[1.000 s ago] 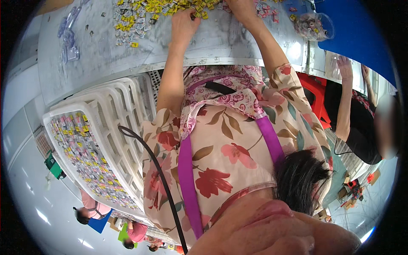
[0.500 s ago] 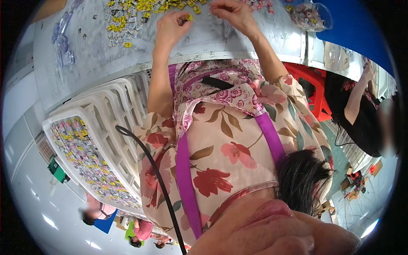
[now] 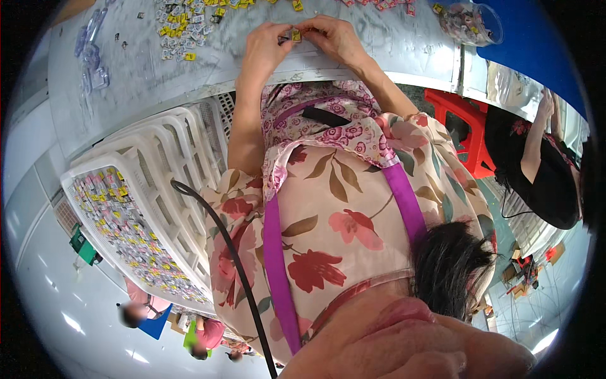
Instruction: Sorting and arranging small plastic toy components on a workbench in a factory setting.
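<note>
Over the near part of the worktable (image 3: 189,79), my two hands meet at the fingertips. My left hand (image 3: 264,47) is closed in a pinch around a small yellow square piece (image 3: 296,36) with a dark part beside it. From the other side, the thumb and fingers of my right hand (image 3: 336,41) press on the same piece. Its exact kind is too small to make out. Beyond and left of my hands lies a loose pile of small yellow and white pieces (image 3: 183,28). Several pink pieces (image 3: 382,5) lie at the far edge, beyond my right hand.
A clear round tub (image 3: 464,25) of small pieces stands at the right. Clear plastic parts (image 3: 93,60) lie at the left. White crates (image 3: 136,189), one filled with small pieces, stand below the table at left. A red stool (image 3: 470,132) and a co-worker (image 3: 536,158) are at right.
My right hand has moved left and nearer, from apart to touching the yellow piece in my left hand. My left hand has shifted slightly right and nearer.
</note>
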Demonstrator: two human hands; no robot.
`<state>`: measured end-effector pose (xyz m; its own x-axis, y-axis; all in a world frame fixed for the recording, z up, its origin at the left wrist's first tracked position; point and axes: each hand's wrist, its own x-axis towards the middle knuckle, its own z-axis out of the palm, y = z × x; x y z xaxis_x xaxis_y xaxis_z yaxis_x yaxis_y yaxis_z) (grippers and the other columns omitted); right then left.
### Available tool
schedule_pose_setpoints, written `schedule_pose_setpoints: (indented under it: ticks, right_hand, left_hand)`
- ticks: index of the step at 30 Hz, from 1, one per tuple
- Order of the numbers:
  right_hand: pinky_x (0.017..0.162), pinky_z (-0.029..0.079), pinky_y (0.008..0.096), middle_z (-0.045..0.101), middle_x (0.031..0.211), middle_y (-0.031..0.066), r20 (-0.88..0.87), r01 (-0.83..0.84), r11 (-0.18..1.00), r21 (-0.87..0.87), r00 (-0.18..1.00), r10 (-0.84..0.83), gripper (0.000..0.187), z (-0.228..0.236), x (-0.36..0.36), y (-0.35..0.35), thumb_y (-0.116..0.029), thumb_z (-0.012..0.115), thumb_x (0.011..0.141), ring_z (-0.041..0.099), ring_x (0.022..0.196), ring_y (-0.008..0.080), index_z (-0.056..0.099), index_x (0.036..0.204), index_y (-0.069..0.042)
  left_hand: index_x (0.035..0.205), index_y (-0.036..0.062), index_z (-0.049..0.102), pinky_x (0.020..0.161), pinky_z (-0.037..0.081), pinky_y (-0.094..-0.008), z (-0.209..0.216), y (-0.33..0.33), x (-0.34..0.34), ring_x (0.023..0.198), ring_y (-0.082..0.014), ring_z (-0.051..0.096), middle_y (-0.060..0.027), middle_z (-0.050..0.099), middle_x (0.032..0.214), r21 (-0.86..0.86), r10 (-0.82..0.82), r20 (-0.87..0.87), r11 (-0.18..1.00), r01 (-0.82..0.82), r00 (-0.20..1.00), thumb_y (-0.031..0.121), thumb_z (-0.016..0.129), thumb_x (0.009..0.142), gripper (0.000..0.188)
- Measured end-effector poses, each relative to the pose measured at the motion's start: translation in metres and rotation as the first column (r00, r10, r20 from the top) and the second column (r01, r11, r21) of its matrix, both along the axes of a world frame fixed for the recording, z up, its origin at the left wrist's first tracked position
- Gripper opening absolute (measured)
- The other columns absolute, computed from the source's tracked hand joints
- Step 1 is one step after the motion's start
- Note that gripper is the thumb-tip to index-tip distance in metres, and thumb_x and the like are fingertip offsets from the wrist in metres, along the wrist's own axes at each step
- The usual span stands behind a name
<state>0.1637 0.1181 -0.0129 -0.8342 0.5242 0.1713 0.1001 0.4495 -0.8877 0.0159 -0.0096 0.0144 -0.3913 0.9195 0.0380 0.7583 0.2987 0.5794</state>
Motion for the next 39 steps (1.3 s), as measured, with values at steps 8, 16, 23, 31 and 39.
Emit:
schedule_pose_setpoints:
  ticks: [8,16,23,31,39]
  right_hand:
    - [0.075,0.054,0.0337,0.071,0.095,0.0086,-0.007,0.014,0.997,0.071,1.000,-0.014,0.021,0.002,0.000,0.001,-0.009,0.069,0.086,0.069,0.086,0.0258,0.072,0.106,-0.010]
    - [0.077,0.055,0.0329,0.069,0.105,0.0075,-0.087,0.071,0.960,0.269,0.995,-0.049,0.020,-0.001,0.005,0.004,-0.010,0.071,0.086,0.066,0.091,0.0254,0.072,0.106,-0.009]
    - [0.090,0.049,0.0392,0.067,0.112,0.0077,-0.130,0.113,0.938,0.328,0.989,-0.073,0.022,-0.012,0.007,0.001,-0.008,0.071,0.082,0.059,0.106,0.0304,0.072,0.104,-0.009]
    - [0.092,0.049,0.0398,0.066,0.114,0.0093,-0.149,0.151,0.909,0.388,0.984,-0.100,0.023,-0.013,0.009,0.011,-0.010,0.072,0.082,0.059,0.106,0.0312,0.072,0.104,-0.008]
    - [0.093,0.048,0.0403,0.066,0.115,0.0112,-0.113,0.100,0.913,0.395,0.992,-0.060,0.027,-0.015,0.016,0.008,-0.013,0.073,0.081,0.058,0.108,0.0318,0.071,0.107,-0.005]
  left_hand:
    - [0.103,0.0043,0.073,0.073,0.055,-0.0335,-0.008,0.007,0.001,0.079,-0.0243,0.070,-0.0127,0.070,0.090,0.104,0.180,0.106,0.976,-0.191,0.978,0.016,0.073,0.081,0.025]
    - [0.102,0.0053,0.074,0.069,0.053,-0.0319,-0.003,-0.004,0.002,0.074,-0.0219,0.068,-0.0114,0.069,0.091,0.180,0.180,0.127,0.963,-0.201,0.975,0.013,0.075,0.079,0.024]
    - [0.099,0.0070,0.075,0.067,0.052,-0.0322,-0.008,-0.011,0.005,0.067,-0.0205,0.064,-0.0097,0.069,0.091,0.133,0.154,0.077,0.978,-0.163,0.985,0.015,0.077,0.077,0.024]
    - [0.098,0.0072,0.075,0.070,0.053,-0.0338,-0.011,0.002,0.007,0.076,-0.0240,0.068,-0.0106,0.067,0.082,0.157,0.143,0.046,0.976,-0.149,0.989,0.017,0.076,0.078,0.022]
    - [0.107,0.0107,0.074,0.074,0.053,-0.0376,-0.014,-0.002,0.012,0.085,-0.0282,0.066,-0.0119,0.066,0.095,0.155,0.113,-0.029,0.982,-0.107,0.993,0.026,0.082,0.073,0.038]
